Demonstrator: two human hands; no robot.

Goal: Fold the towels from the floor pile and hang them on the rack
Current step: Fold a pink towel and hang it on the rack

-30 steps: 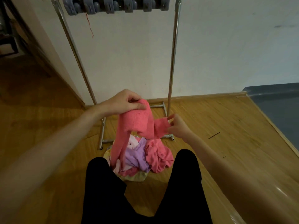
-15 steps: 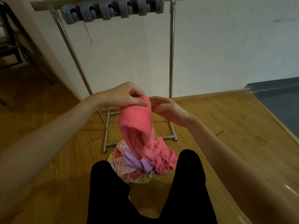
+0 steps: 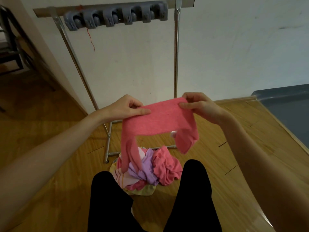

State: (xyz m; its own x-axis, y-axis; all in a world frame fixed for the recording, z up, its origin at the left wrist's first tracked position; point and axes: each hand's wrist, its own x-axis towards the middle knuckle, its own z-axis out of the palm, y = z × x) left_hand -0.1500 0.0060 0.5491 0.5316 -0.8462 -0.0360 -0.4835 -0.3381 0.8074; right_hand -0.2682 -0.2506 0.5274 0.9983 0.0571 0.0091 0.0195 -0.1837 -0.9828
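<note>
Head-worn wide view, facing forward-down, hands (image 3: 160, 108) seemingly close

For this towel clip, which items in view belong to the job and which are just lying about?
Job:
pink towel, pinched by left hand and right hand
floor pile of towels
rack, its top bar carrying grey clips

Lying about:
dark furniture at far left
red thread hanging from the clips

At the frame's center the pink towel (image 3: 158, 121) hides both hands' fingers behind it, and its hanging end covers part of the floor pile (image 3: 150, 173).
</note>
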